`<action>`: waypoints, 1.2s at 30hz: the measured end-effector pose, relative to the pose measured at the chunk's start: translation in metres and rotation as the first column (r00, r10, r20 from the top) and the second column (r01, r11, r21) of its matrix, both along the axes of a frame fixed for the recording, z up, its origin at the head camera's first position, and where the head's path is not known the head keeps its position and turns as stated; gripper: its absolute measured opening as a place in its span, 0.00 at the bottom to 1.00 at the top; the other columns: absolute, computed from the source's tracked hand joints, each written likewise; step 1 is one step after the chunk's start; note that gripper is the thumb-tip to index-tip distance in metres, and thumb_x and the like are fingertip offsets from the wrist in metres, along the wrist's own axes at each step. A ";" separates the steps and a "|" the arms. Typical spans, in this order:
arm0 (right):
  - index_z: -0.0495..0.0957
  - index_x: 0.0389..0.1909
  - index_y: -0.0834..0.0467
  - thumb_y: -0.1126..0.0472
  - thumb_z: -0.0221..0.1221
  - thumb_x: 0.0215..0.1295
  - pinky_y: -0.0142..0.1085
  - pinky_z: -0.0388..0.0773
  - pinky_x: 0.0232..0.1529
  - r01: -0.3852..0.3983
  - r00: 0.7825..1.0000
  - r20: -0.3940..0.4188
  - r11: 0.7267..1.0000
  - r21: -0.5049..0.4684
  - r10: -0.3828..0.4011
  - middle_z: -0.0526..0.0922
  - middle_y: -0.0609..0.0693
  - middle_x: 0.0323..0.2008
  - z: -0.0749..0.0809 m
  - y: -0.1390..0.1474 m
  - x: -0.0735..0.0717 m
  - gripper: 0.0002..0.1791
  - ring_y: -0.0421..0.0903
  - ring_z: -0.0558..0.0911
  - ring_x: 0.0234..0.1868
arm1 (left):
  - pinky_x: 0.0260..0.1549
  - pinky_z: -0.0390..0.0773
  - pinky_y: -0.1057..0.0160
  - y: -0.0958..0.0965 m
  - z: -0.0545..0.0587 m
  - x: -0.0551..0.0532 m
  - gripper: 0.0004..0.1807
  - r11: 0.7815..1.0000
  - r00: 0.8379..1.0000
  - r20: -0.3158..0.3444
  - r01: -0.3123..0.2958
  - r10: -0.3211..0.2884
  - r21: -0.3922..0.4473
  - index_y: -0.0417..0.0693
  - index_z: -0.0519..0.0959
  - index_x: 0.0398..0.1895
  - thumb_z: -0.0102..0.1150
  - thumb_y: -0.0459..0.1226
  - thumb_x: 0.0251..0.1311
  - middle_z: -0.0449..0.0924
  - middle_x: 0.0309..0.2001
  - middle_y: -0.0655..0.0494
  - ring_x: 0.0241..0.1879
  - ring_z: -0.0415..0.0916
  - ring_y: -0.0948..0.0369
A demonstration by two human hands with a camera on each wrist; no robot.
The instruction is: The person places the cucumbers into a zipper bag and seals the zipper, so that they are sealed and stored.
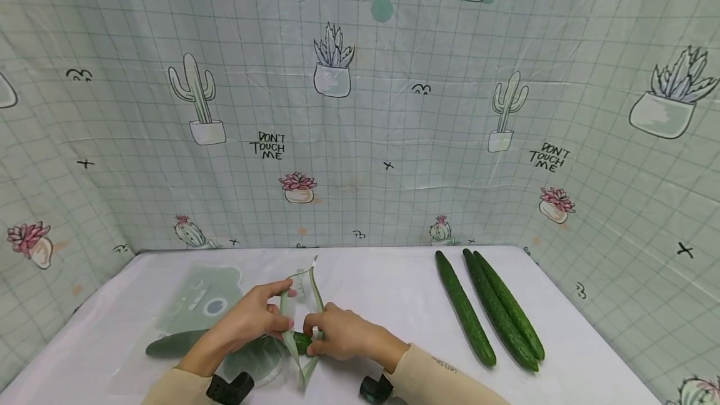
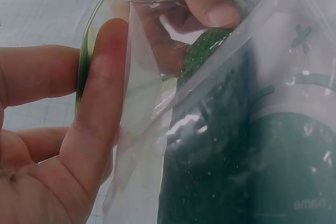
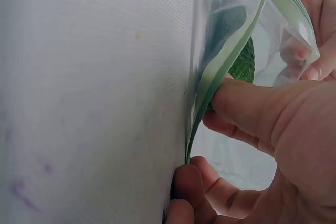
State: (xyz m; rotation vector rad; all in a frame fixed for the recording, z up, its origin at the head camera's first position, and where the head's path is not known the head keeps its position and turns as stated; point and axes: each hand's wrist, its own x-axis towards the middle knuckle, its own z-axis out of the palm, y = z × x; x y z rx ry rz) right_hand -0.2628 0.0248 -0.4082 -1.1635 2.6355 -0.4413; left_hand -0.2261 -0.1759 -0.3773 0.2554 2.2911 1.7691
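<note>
A clear zip bag (image 2: 294, 150) with green print and green edge strips stands with its mouth spread towards the right. Inside it lies a dark green cucumber (image 1: 174, 344), its right end at the mouth. My left hand (image 1: 255, 314) pinches one side of the mouth, the green strip (image 2: 84, 72) between thumb and finger. At the opposite side, my right hand (image 1: 345, 333) grips the edge with curled fingers. Its thumb (image 3: 241, 100) rests at the cucumber's tip, inside the green-edged rim in the right wrist view.
Three more cucumbers lie on the white table at the right: one cucumber (image 1: 465, 308) alone and a touching pair (image 1: 500, 311). A pale green printed panel of plastic (image 1: 191, 299) lies flat beyond the bagged cucumber. A patterned curtain (image 1: 382, 111) hangs behind the table and along both sides.
</note>
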 end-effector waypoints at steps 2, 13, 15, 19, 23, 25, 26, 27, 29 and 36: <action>0.78 0.39 0.43 0.47 0.64 0.59 0.32 0.68 0.25 -0.004 1.000 -0.003 1.000 -0.002 0.004 0.69 0.42 0.31 0.000 0.000 0.000 0.09 0.38 0.68 0.30 | 0.30 0.81 0.54 -0.001 0.000 0.000 0.45 1.000 1.000 0.001 0.005 -0.005 0.003 0.32 0.50 0.73 0.62 0.22 0.52 0.58 0.66 0.32 0.19 0.66 0.60; 0.77 0.39 0.43 0.47 0.64 0.60 0.32 0.68 0.26 -0.033 0.999 -0.007 0.999 -0.002 0.033 0.70 0.41 0.30 -0.001 -0.002 -0.003 0.10 0.37 0.68 0.31 | 0.30 0.81 0.53 -0.002 0.000 0.000 0.45 1.000 1.000 0.006 0.008 -0.008 0.004 0.31 0.50 0.73 0.61 0.21 0.52 0.58 0.66 0.32 0.19 0.66 0.60; 0.77 0.39 0.42 0.47 0.64 0.59 0.32 0.69 0.27 -0.030 1.000 -0.008 1.000 -0.002 0.030 0.71 0.41 0.31 -0.002 -0.002 -0.003 0.10 0.37 0.68 0.32 | 0.30 0.81 0.53 -0.002 0.000 0.000 0.45 1.000 1.000 0.008 0.002 -0.002 0.003 0.31 0.50 0.73 0.61 0.21 0.52 0.58 0.65 0.32 0.19 0.66 0.60; 0.77 0.41 0.42 0.47 0.65 0.59 0.32 0.70 0.31 -0.042 0.999 0.000 0.999 -0.011 0.042 0.73 0.42 0.34 0.000 0.001 -0.004 0.12 0.36 0.71 0.36 | 0.30 0.81 0.54 -0.001 0.000 0.000 0.45 1.000 1.000 0.009 -0.007 0.007 -0.001 0.31 0.51 0.73 0.62 0.21 0.52 0.59 0.65 0.32 0.19 0.67 0.60; 0.76 0.47 0.45 0.49 0.65 0.59 0.31 0.72 0.36 -0.067 0.996 0.057 0.997 -0.044 0.070 0.75 0.43 0.38 0.007 0.008 -0.005 0.16 0.36 0.74 0.39 | 0.30 0.81 0.54 0.000 0.000 0.000 0.45 1.000 1.000 0.015 -0.013 0.013 0.001 0.31 0.50 0.72 0.61 0.21 0.52 0.59 0.65 0.32 0.20 0.68 0.60; 0.76 0.48 0.47 0.50 0.65 0.60 0.30 0.73 0.37 -0.074 0.993 0.088 0.995 -0.071 0.080 0.75 0.44 0.40 0.012 0.013 -0.005 0.16 0.35 0.75 0.38 | 0.31 0.81 0.54 0.000 0.000 0.000 0.44 1.000 1.000 0.019 -0.014 0.014 0.004 0.30 0.50 0.72 0.61 0.21 0.52 0.59 0.65 0.32 0.20 0.68 0.60; 0.76 0.49 0.48 0.50 0.64 0.61 0.30 0.73 0.38 -0.075 0.992 0.097 0.994 -0.081 0.082 0.75 0.44 0.41 0.015 0.017 -0.004 0.16 0.35 0.75 0.37 | 0.31 0.81 0.54 0.001 0.000 0.000 0.44 1.000 1.000 0.020 -0.016 0.016 0.004 0.30 0.50 0.72 0.61 0.21 0.52 0.59 0.65 0.32 0.21 0.68 0.59; 0.77 0.49 0.49 0.51 0.64 0.62 0.29 0.73 0.38 -0.073 0.991 0.103 0.993 -0.095 0.082 0.76 0.45 0.42 0.019 0.021 -0.004 0.16 0.35 0.76 0.36 | 0.31 0.81 0.54 0.001 0.000 -0.001 0.44 1.000 1.000 0.020 -0.017 0.017 0.007 0.30 0.50 0.72 0.60 0.20 0.52 0.59 0.65 0.32 0.21 0.69 0.59; 0.77 0.50 0.51 0.51 0.63 0.63 0.29 0.74 0.38 -0.061 0.992 0.102 0.991 -0.121 0.073 0.77 0.46 0.43 0.025 0.031 -0.004 0.16 0.34 0.76 0.34 | 0.30 0.81 0.53 0.001 0.000 -0.001 0.44 1.000 1.000 0.018 -0.017 0.016 0.012 0.29 0.50 0.72 0.60 0.20 0.52 0.58 0.65 0.31 0.22 0.71 0.59; 0.78 0.53 0.51 0.46 0.60 0.64 0.35 0.75 0.40 0.039 0.999 0.036 0.988 -0.151 -0.034 0.78 0.48 0.45 0.040 0.086 -0.004 0.20 0.42 0.78 0.41 | 0.31 0.81 0.53 -0.002 0.000 0.000 0.44 1.000 1.000 0.020 0.017 -0.018 0.015 0.29 0.48 0.72 0.60 0.21 0.54 0.56 0.66 0.30 0.23 0.72 0.58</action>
